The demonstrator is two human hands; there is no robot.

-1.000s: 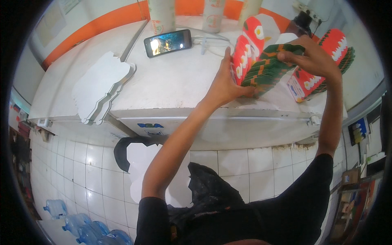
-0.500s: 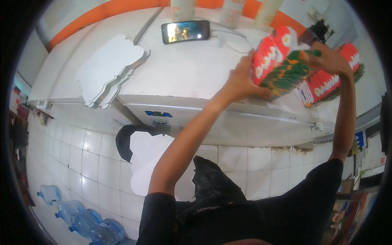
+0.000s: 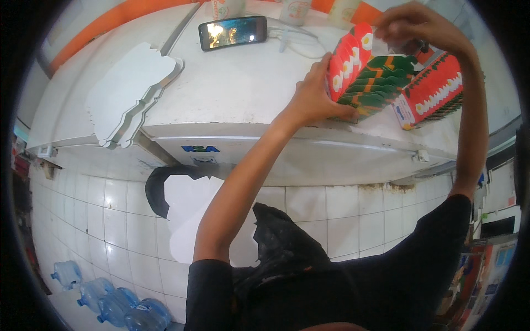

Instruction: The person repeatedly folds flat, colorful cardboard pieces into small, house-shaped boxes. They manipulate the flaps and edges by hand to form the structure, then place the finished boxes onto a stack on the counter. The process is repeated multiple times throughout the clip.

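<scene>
My left hand [image 3: 314, 99] is closed on the near left side of a stack of nested card boxes [image 3: 375, 83], printed red and green with white flowers. The stack stands near the front edge of a white chest freezer [image 3: 221, 94]. Above its far right side hovers my right hand [image 3: 411, 26], apart from the boxes, its fingers loosely bent and nothing visible in them. A second stack of similar red and green boxes [image 3: 433, 94] lies to the right, partly hidden behind my right forearm.
White cut card sheets [image 3: 130, 83] lie stacked on the left freezer top. A lit phone [image 3: 233, 33], a white cable [image 3: 301, 39] and several pale cups [image 3: 295, 11] are at the back. Blue water bottles [image 3: 116, 303] stand lower left; white card [image 3: 190, 207] lies by my legs.
My right hand has let go of the stack's green side and risen up and away from it. My left hand stays on the stack. The view has shifted slightly.
</scene>
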